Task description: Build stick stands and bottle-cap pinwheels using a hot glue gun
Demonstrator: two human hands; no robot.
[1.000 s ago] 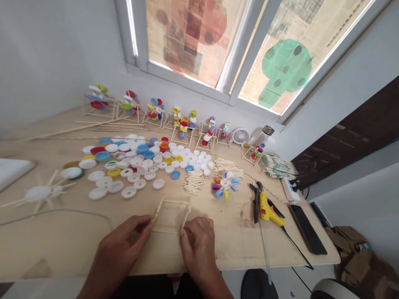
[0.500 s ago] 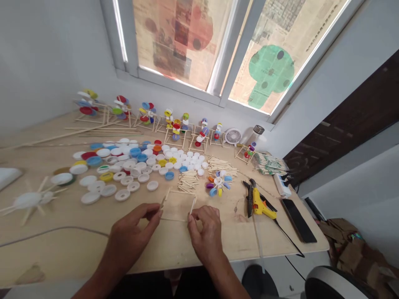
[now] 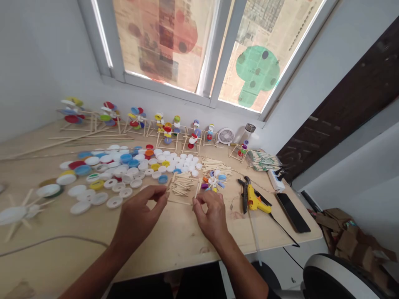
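My left hand (image 3: pixel 140 218) pinches the left side of a small frame of thin wooden sticks (image 3: pixel 181 202) between thumb and fingers. The frame's right side is gripped by my right hand (image 3: pixel 212 214) in the same way. A crossbar runs between the two hands, and a stick end slants up beyond each one. Just past the frame lies a pile of short sticks (image 3: pixel 181 185). Close to my right fingers sits a wheel of sticks and coloured caps (image 3: pixel 215 181). My fingertips partly cover the frame's sides.
Many bottle caps (image 3: pixel 120 170) spread across the left of the table. A yellow glue gun (image 3: pixel 257 200) with a cord and a phone (image 3: pixel 293 212) lie at right. Stick stands with cap wheels (image 3: pixel 166 135) line the wall. A larger spoked wheel (image 3: pixel 15 216) lies far left.
Both hands, still holding the stick frame, have moved away from the table's front edge, closer to the stick pile and the cap wheel. The camera view has shifted a little.
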